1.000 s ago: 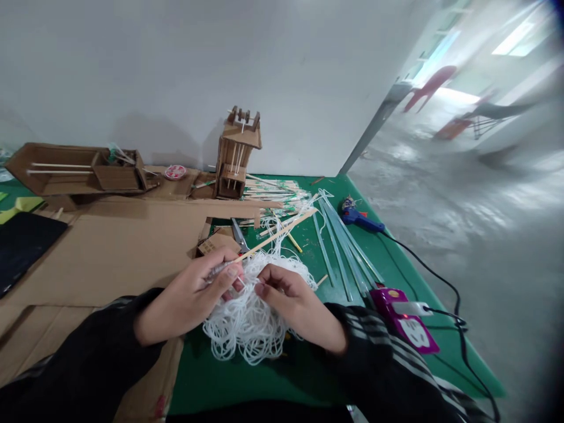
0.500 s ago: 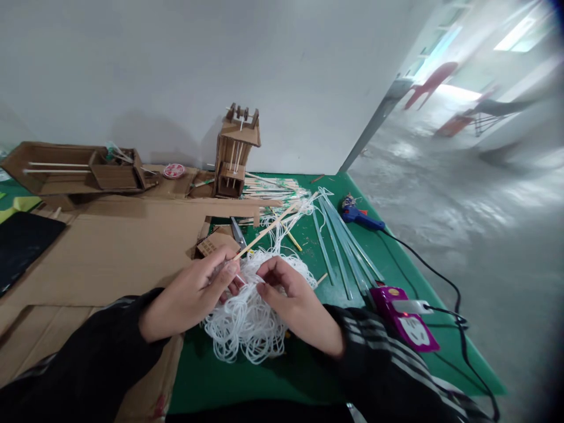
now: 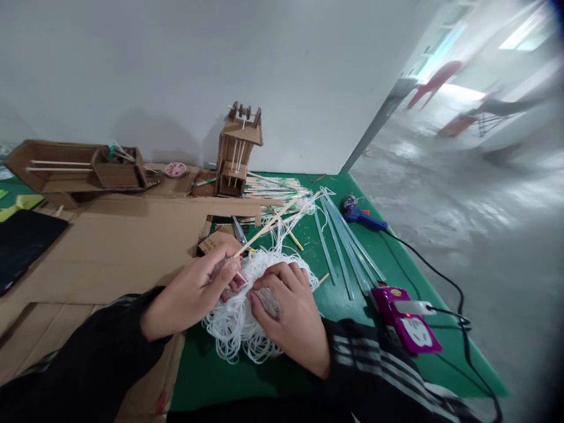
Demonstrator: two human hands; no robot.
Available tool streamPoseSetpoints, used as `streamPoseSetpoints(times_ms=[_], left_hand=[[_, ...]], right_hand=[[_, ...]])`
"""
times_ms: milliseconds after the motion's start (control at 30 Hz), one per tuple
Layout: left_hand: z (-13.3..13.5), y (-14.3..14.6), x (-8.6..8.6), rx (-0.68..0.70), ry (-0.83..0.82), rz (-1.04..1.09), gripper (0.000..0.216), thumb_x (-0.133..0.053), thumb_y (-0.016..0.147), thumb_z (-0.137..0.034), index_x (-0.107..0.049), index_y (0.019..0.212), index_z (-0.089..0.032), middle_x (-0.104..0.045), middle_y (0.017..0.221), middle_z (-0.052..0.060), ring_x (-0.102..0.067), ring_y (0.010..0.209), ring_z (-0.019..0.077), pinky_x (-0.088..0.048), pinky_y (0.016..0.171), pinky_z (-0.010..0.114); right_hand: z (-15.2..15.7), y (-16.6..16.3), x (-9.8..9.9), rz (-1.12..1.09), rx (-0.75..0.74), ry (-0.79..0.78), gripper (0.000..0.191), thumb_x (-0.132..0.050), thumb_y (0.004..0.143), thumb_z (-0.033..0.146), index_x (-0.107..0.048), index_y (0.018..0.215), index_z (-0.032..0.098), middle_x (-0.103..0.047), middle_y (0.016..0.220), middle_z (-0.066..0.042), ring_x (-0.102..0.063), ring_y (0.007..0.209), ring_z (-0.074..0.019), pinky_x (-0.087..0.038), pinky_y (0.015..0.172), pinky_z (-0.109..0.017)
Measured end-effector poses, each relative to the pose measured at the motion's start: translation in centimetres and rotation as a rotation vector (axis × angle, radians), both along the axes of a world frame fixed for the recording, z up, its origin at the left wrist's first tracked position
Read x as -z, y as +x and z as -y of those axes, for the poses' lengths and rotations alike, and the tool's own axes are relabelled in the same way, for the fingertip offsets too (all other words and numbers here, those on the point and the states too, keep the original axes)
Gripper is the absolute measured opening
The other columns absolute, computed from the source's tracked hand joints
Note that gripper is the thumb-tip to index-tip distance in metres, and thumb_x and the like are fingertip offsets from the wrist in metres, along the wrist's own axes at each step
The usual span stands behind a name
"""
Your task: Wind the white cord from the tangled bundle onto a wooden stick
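Green table [image 3: 229,388], white string [image 3: 238,332], cardboard [image 3: 127,247]

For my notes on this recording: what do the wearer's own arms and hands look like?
The long black left sleeve shows faint grey stripes; the long black right sleeve has clearer pale stripes running lengthwise. The left hand and right hand wear no gloves.

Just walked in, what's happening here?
Someone is working over a heap of white string on a green table. The left hand holds a slim wooden stick; the right hand is at the string, but whether it pinches a strand is unclear. A blue glue gun lies to the right; a cardboard tower stands at the back.
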State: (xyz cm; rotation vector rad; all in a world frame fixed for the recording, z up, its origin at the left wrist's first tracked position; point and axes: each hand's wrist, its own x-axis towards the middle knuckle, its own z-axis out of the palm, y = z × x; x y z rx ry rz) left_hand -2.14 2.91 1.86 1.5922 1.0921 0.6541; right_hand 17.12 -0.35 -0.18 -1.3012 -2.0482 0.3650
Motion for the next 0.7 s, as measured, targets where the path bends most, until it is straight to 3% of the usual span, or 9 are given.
streamPoseSetpoints(times_ms=[167, 467, 700], left_hand=[[0.00, -0.05, 0.05, -0.002, -0.017, 0.037, 0.028, -0.038, 0.099, -0.046, -0.049, 0.090, -0.022, -0.064, 0.083, 0.001, -0.067, 0.077, 0.0148, -0.055, 0.059, 0.023], [-0.03, 0.01, -0.07, 0.006, -0.014, 0.028, 0.029, -0.037, 0.099, -0.046, -0.050, 0.089, -0.022, -0.061, 0.079, 0.000, -0.063, 0.074, 0.0141, -0.055, 0.060, 0.025], [0.03, -0.03, 0.12, -0.022, 0.005, -0.015, 0.028, -0.037, 0.099, -0.047, -0.048, 0.090, -0.023, -0.062, 0.082, 0.000, -0.066, 0.078, 0.0157, -0.057, 0.059, 0.025]], right_hand=[[-0.12, -0.14, 0.18, -0.063, 0.008, -0.065, 0.004, -0.061, 0.083, 0.017, -0.063, 0.086, 0.018, -0.060, 0.092, -0.007, -0.049, 0.088, -0.0244, -0.036, 0.078, -0.040], [-0.74, 0.11, 0.33, -0.393, -0.052, -0.284, 0.015, -0.059, 0.076, 0.006, -0.060, 0.079, 0.020, -0.058, 0.085, -0.002, -0.052, 0.085, -0.0201, -0.040, 0.078, -0.036], [-0.82, 0.04, 0.36, -0.440, -0.064, -0.316, 0.013, -0.056, 0.074, 0.007, -0.055, 0.076, 0.020, -0.056, 0.083, -0.002, -0.052, 0.083, -0.0202, -0.040, 0.077, -0.037]])
